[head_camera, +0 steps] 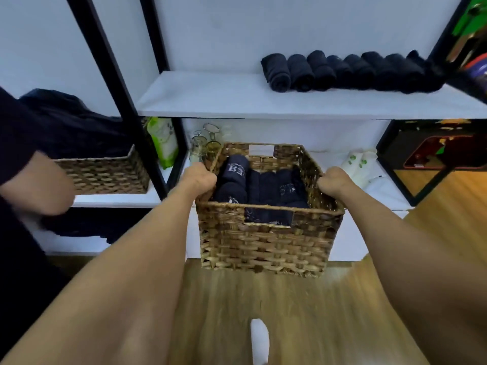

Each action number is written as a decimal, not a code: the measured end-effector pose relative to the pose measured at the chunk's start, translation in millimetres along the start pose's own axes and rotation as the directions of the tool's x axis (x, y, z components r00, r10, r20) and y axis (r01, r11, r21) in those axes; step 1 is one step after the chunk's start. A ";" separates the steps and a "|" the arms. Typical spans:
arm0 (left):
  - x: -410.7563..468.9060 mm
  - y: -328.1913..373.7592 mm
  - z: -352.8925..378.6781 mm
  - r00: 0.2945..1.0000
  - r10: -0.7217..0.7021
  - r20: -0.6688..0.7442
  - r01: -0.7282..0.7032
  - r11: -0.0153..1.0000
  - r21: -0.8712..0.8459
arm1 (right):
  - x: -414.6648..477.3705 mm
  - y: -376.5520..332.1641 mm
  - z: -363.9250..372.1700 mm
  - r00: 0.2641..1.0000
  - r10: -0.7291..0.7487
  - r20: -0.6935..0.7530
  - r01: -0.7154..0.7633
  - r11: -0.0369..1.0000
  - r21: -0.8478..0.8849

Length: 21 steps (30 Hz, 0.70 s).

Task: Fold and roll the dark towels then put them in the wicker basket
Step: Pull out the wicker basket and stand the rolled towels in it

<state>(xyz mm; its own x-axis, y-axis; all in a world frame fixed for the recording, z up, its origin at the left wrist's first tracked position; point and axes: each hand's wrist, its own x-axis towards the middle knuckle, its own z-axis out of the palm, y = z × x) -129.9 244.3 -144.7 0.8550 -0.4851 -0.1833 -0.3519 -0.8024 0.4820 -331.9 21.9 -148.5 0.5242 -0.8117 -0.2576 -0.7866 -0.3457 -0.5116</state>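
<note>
White shelving unit (210,98) with a black frame, above a wood floor (303,312). Between the two hands hangs the wicker basket (263,243), held in front of the lower shelf with its near wall and cut-out handle facing the camera. Above and beyond the grip, toward the right hand's side, a row of rolled towels (342,72) lies side by side on the upper shelf. Well out beyond the left hand, a second basket (105,175) sits on a lower shelf under a heap of dark cloth. Inside the held basket, directly between the hands, the dark towels (266,188) lie rolled and packed together. The left hand (199,180) is curled tight over the left side rim; the right hand (333,181) is curled tight over the right side rim. Just behind the left hand stand several glasses (200,146).
</note>
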 end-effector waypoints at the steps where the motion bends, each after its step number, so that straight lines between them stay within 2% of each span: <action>1: -15.4 -1.5 -17.4 1.000 0.014 -0.010 -0.014 1.000 0.022 | -18.7 -8.2 -11.0 1.000 -0.020 0.014 0.020 1.000 -0.005; 4: -62.2 3.2 -75.3 0.998 0.056 -0.026 -0.056 0.998 0.022 | -68.3 -35.7 -48.1 0.995 -0.091 0.051 0.093 0.994 -0.054; 7: -99.5 12.6 -130.6 0.993 0.112 -0.028 -0.112 0.993 0.026 | -109.8 -64.4 -87.8 0.987 -0.155 0.031 0.156 0.987 -0.029; 13: -140.2 28.8 -215.6 0.977 0.108 -0.186 -0.119 0.992 -0.048 | -160.0 -124.6 -158.7 0.953 -0.300 -0.053 0.302 0.952 0.046; 18: -136.0 44.6 -258.7 0.941 0.106 -0.322 -0.155 0.980 -0.128 | -146.5 -157.9 -184.2 0.939 -0.320 -0.124 0.343 0.891 0.297; 21: -108.6 48.8 -265.2 0.905 0.104 -0.413 -0.167 0.979 -0.118 | -113.6 -170.5 -180.3 0.937 -0.313 -0.154 0.348 0.830 0.435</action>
<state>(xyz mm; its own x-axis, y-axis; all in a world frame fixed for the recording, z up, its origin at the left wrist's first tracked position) -139.0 350.0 126.0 0.8942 -0.3789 0.2383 -0.4420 -0.6636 0.6035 -316.2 88.2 115.7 0.6873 -0.7250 0.0444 -0.3289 -0.3651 -0.8709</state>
